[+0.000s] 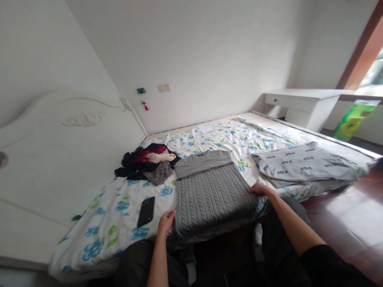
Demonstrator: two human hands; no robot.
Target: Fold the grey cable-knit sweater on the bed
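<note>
A grey cable-knit sweater (209, 195) lies spread on the bed, its sleeves folded across the chest below the neckline. Its lower end hangs slightly over the bed's near edge. My left hand (166, 221) is closed at the sweater's lower left edge, fingers pinched on the knit. On the opposite side my right hand (259, 189) pinches the right edge, a little higher up. A black phone (146, 211) rests on the sheet left of the sweater. Beyond it sits a heap of dark, red and cream clothes (152, 159).
Grey fabric printed with "POP" (299, 163) lies folded at the right of the bed. The floral sheet (119, 215) is wrinkled toward the back, where a white paper (205, 128) lies. A white headboard (68, 159) borders the left, and a white desk (299, 99) stands back right.
</note>
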